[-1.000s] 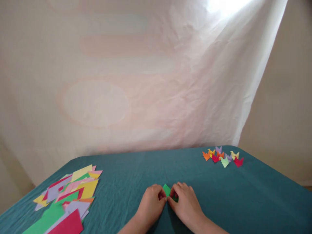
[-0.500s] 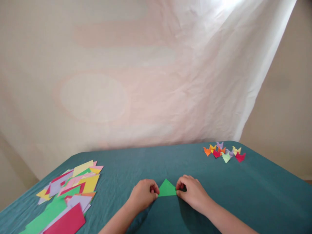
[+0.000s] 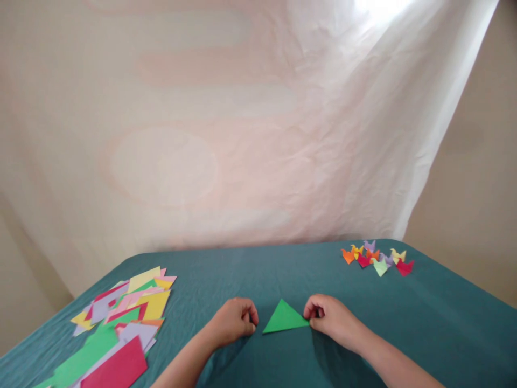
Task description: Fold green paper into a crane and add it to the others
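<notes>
So the right hand (image 3: 333, 321) pinches a green triangle (image 3: 285, 318), the left hand (image 3: 233, 321) closed just beside it

The paper triangle (image 3: 284, 319) before me, well in from the far edge of the table (image 3: 226, 267), is one even bright green; the tablecloth (image 3: 363, 307) under it is dark teal; along the left edge my paper sheets (image 3: 115, 362) mix pale and deep yellow, pink, lilac, orange, green and crimson; by the far right corner my paper birds (image 3: 379, 268) are orange, yellow, lilac, red and pale green; beyond the far edge the hanging cloth (image 3: 258, 178) is off-white, patterned with faint pinkish bands and an oval ring.
</notes>
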Demonstrator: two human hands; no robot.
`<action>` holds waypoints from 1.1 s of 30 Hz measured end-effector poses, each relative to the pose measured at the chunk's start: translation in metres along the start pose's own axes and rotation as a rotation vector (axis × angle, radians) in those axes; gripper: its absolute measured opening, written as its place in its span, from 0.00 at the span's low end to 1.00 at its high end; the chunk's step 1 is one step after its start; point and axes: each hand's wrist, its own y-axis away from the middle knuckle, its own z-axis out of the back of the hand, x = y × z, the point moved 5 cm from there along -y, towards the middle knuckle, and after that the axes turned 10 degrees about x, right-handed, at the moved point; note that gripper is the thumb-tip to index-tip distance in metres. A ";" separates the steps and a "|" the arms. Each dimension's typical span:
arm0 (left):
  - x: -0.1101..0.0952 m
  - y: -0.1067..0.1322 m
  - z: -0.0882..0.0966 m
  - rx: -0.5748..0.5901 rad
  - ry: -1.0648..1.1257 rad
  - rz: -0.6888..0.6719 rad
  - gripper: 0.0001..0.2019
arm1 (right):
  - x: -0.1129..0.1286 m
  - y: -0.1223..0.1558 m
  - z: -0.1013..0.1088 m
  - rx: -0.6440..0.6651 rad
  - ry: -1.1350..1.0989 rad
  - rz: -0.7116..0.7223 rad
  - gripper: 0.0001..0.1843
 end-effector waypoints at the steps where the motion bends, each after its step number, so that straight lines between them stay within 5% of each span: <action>1: 0.003 -0.001 0.002 -0.015 0.025 -0.005 0.07 | -0.004 -0.001 0.002 -0.002 -0.020 0.001 0.10; 10: 0.026 -0.013 0.013 -0.112 0.182 0.006 0.17 | -0.023 -0.007 0.018 -0.162 -0.165 0.024 0.08; 33: 0.016 -0.012 0.016 -0.246 -0.119 -0.012 0.17 | -0.019 -0.005 0.015 -0.201 -0.030 0.063 0.08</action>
